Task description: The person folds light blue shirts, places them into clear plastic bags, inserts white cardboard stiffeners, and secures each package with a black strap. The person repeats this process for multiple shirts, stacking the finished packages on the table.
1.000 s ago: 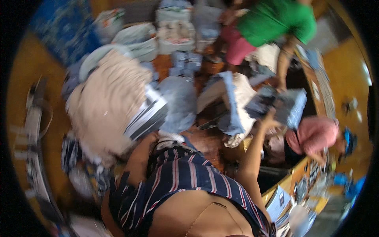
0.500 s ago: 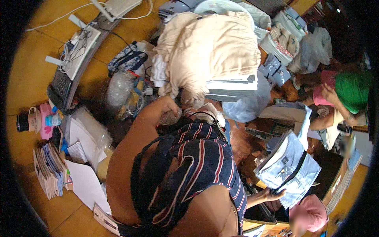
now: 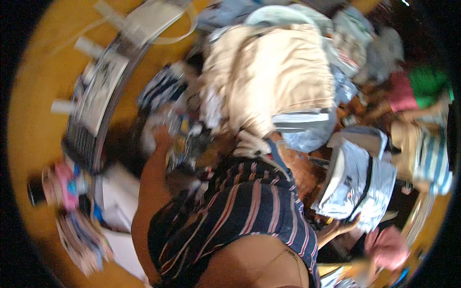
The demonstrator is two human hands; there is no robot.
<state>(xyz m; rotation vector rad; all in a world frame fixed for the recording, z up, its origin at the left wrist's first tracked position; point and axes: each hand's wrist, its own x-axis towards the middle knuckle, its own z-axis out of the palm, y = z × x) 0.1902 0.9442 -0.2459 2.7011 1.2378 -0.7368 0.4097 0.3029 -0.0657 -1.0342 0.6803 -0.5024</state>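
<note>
My left arm reaches out to the left, and my left hand [image 3: 163, 138] is at a heap of clear plastic and small odds and ends [image 3: 185, 144] beside the desk. Motion blurs its fingers, so I cannot make out a grip. On the right, my right hand [image 3: 345, 225] grips the lower edge of a light-blue folded garment pack [image 3: 360, 185], wrapped in shiny clear plastic with a black band across it. In front of me rises a large stack of folded cream cloth [image 3: 273, 72], with grey and white layers [image 3: 302, 120] at its base.
A curved desk edge [image 3: 113, 96] at left carries a router [image 3: 103, 91] and keyboard [image 3: 81, 144]. White papers [image 3: 117, 192] and a stack of folded cloth [image 3: 81, 235] lie nearer. Stuffed bags [image 3: 355, 43] stand far right, near a person in green [image 3: 430, 86]. Another wears pink [image 3: 386, 254].
My left hand has moved left, from crumpled clear plastic near my lap to the heap by the desk. The blue pack stays in my right hand, slightly higher. The whole view has shifted and blurred.
</note>
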